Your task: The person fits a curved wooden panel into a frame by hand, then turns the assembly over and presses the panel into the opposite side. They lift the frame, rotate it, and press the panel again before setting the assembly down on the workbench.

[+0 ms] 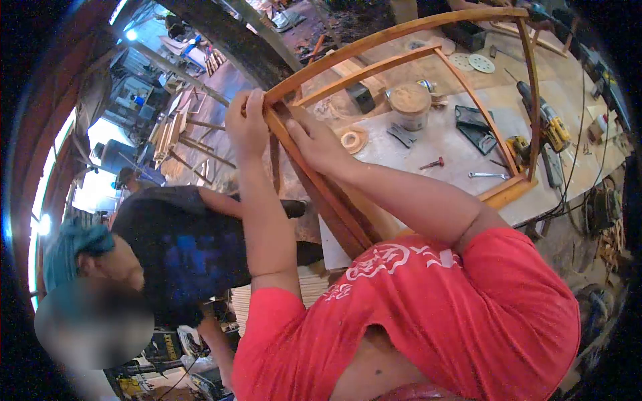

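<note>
A varnished wooden frame (401,28), with a curved top rail and several joined bars, stands tilted over the work table and reaches back towards my chest. My left hand (246,125) is closed around its left corner, the fingers curled over the end of the wood. Just to the right, my right hand (322,146) grips the side rail (314,180) of the same frame close to that corner. Part of its fingers is hidden behind the wood.
On the table (468,197) are a tub (410,107), a tape roll (350,140), a yellow-and-black drill (545,120), a wrench (488,176), a screwdriver (433,163) and sanding discs (481,63). A person in a dark shirt (184,244) is close on my left.
</note>
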Tool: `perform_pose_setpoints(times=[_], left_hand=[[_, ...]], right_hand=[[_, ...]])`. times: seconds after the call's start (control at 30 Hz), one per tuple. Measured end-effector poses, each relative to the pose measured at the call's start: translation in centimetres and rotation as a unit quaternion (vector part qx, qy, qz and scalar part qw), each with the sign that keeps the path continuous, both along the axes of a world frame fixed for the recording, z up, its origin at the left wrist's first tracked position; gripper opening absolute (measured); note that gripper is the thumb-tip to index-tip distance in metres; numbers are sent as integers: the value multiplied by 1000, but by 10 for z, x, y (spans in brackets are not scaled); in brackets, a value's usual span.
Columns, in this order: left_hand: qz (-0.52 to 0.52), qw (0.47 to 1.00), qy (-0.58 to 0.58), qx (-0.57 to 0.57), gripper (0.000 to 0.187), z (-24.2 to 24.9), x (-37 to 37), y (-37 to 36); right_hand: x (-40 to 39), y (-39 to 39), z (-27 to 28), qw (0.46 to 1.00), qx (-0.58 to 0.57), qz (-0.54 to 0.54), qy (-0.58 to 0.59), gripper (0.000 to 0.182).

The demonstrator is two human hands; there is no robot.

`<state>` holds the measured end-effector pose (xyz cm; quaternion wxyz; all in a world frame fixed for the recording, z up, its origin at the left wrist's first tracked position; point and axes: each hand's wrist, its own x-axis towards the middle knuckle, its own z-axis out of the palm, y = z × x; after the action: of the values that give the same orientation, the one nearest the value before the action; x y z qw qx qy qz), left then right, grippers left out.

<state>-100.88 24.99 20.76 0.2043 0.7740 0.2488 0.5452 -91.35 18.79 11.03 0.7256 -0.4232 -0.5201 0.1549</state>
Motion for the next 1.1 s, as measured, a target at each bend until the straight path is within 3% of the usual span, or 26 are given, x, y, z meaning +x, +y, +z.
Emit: perform_pose_setpoints(times=[0.07,0.1,0.17,0.27,0.5,0.6,0.67,0.83,1.1], left_hand=[[62,972,223,-27,46,25,-7,0],[61,972,224,-28,46,35,-2,-7],[100,903,417,-8,62,55,12,-19],[129,861,491,-6,71,56,27,-22],[115,871,472,79,69,45,23,-10],[128,873,456,119,70,38,22,-3],[128,874,455,108,70,36,21,-2],[133,869,472,71,67,36,24,-2],[159,874,435,146,71,32,24,-8]], right_hand=[[0,-6,3,1000,-9,-24,0,33],[0,-11,5,1000,-10,-24,0,33],[2,-18,12,998,-34,-34,-36,30],[-1,-17,14,990,-130,-44,29,28],[-3,10,19,987,-136,-75,25,33],[3,15,16,992,-122,-40,-11,39],[6,13,19,990,-134,39,13,42],[10,27,13,985,-171,35,3,44],[10,46,-7,979,-159,110,63,43]])
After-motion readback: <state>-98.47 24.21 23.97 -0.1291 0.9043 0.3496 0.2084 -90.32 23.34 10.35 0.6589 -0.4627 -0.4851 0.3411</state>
